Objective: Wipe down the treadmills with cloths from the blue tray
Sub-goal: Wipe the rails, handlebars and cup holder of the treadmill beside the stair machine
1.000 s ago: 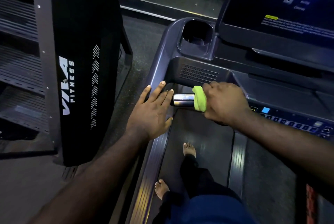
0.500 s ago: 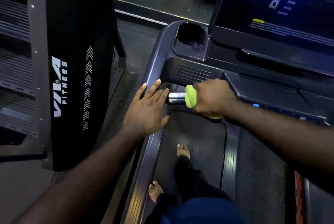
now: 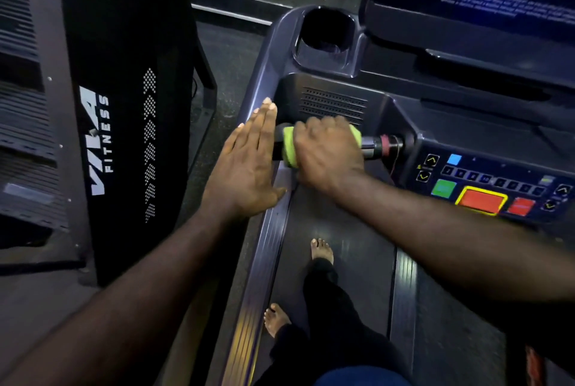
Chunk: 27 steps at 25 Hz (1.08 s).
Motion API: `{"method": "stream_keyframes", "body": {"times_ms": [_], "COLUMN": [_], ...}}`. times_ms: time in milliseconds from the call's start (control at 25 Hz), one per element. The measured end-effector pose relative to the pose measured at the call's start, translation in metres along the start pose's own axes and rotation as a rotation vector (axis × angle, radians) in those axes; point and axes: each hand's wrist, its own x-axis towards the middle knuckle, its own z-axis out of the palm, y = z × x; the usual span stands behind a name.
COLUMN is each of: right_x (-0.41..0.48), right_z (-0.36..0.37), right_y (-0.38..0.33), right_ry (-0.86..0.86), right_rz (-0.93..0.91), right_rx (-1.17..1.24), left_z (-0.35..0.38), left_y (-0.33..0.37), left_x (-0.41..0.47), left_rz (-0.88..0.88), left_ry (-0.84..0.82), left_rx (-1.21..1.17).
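Green cloth [image 3: 291, 149] wraps the handlebar [image 3: 376, 146], which runs left to right, my right hand [image 3: 326, 152] gripping it, my flat left hand [image 3: 245, 164] just left.

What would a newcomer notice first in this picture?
The bright green cloth, wrapped round the handlebar under the gripping right hand, stands out at centre. Beside it the left hand lies flat at the left edge of the treadmill. At right glow a red button and a green button.

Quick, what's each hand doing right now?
Left hand: open, fingers straight, holding nothing.
Right hand: closed round the green cloth on the handlebar.
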Motion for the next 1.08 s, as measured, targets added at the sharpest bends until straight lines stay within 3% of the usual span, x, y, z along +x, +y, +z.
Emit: {"method": "stream_keyframes", "body": {"times_ms": [160, 240, 400, 560, 640, 760, 800, 840, 880, 960, 1000, 1040, 1080], "right_x": [0.017, 0.008, -0.025, -0.033, -0.017, 0.025, 0.034, 0.033, 0.024, -0.019, -0.042, -0.046, -0.033], "right_z": [0.002, -0.001, 0.001, 0.002, -0.01, -0.038, -0.04, -0.04, -0.035, -0.002, 0.006, 0.006, -0.003], "right_y": [-0.039, -0.015, 0.061, 0.075, 0.071, 0.084, 0.086, 0.086, 0.084, 0.067, 0.058, 0.057, 0.065], "right_ry": [0.112, 0.071, 0.114, 0.084, -0.074, -0.615, -0.717, -0.692, -0.543, -0.056, 0.093, 0.108, -0.006], "right_rz": [-0.027, -0.128, -0.059, -0.029, -0.019, 0.016, 0.031, 0.049, 0.075, 0.019, -0.005, -0.03, -0.053], "right_rx": [0.054, 0.151, 0.13, 0.046, 0.079, 0.369, 0.423, 0.44, 0.39, 0.142, 0.072, 0.05, 0.062], "left_z": [0.005, 0.005, 0.002, 0.004, 0.004, 0.003, 0.002, 0.001, 0.0, 0.002, 0.004, 0.005, 0.005], "left_y": [-0.001, -0.002, 0.001, -0.001, -0.002, -0.002, -0.002, -0.001, -0.001, -0.002, -0.002, -0.002, -0.003], "left_x": [0.001, 0.001, -0.001, 0.0, 0.002, 0.001, 0.001, 0.002, 0.003, 0.004, 0.004, 0.003, 0.003], "left_rz": [-0.01, 0.032, 0.085, 0.081, 0.054, 0.07, 0.064, 0.059, 0.056, 0.048, 0.045, 0.043, 0.045], "left_ry": [-0.003, -0.054, -0.084, -0.044, -0.029, -0.026, -0.029, -0.036, -0.041, -0.032, -0.024, -0.02, -0.019], "left_rx": [0.063, 0.161, 0.261, 0.245, 0.223, 0.208, 0.196, 0.185, 0.18, 0.197, 0.208, 0.218, 0.225]}}
